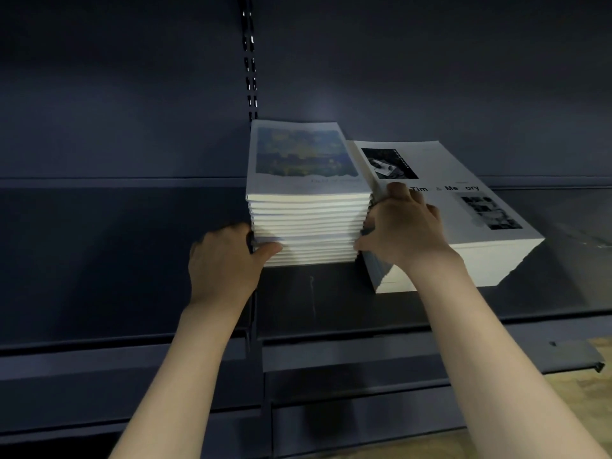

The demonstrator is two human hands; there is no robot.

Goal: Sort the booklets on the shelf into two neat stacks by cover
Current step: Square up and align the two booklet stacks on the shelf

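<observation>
On the dark metal shelf (314, 293) two piles of white paper booklets stand side by side: a stack with a blue-and-yellow painted cover (306, 193) squared to the shelf, and to its right a stack with a white cover bearing black-and-white photos (463, 226), skewed clockwise so its near-left corner juts forward. Between the hands sits the painted stack, long axis running away from the person. The left hand (225, 260) clasps its lower left edge, thumb curled onto the front. The right hand (404, 226) presses the stack's right side, fingers lying over the skewed pile's cover; whether it grips anything I cannot tell. Sorting looks done; squaring the right pile probably falls to the nearer right hand.
</observation>
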